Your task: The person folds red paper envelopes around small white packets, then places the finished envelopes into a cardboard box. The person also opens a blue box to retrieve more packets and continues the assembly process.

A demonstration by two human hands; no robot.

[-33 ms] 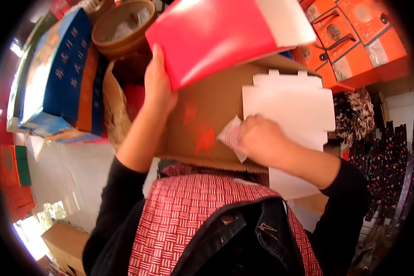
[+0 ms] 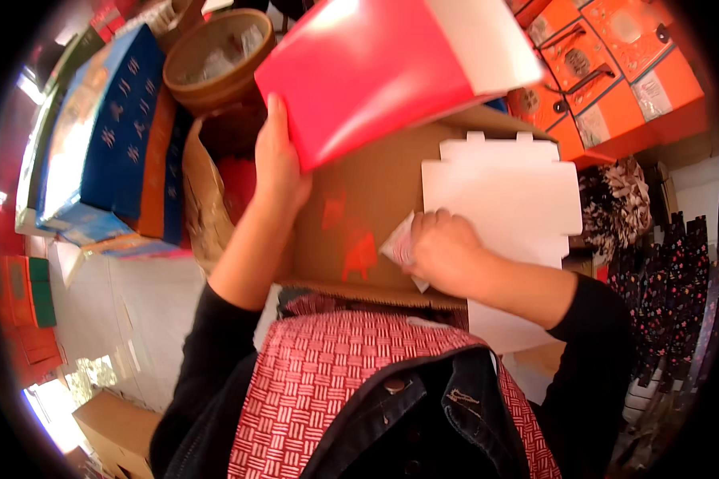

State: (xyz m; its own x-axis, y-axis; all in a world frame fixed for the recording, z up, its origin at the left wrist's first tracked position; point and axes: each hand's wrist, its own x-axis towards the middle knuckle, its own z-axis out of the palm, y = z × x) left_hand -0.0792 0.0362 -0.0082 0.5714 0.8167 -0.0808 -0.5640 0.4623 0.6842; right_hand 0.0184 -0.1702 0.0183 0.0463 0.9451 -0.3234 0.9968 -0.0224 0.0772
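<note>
My left hand (image 2: 281,160) grips the near left corner of a glossy red carton (image 2: 375,72), its thumb on the red face. The carton is held tilted above the work surface, and a white flap (image 2: 487,48) shows at its right end. My right hand (image 2: 449,251) is closed on a small white packet with pinkish print (image 2: 400,243); the fingers cover part of it. Beneath that hand lies a white flat card sheet with tabs along its edges (image 2: 503,191). Brown cardboard (image 2: 351,180) with red-orange patches spreads under both hands.
A tall blue box (image 2: 108,136) stands at the left, near a round tan tub (image 2: 220,60) holding clear plastic. Orange boxes with dark handles (image 2: 607,72) are stacked at the far right. Below them sits a ruffled dark-and-cream bundle (image 2: 617,195). A brown carton (image 2: 120,431) is at lower left.
The surroundings and both hands appear slightly lower in the picture. Each hand keeps its hold, and the packet shows a little less beside my right fingers.
</note>
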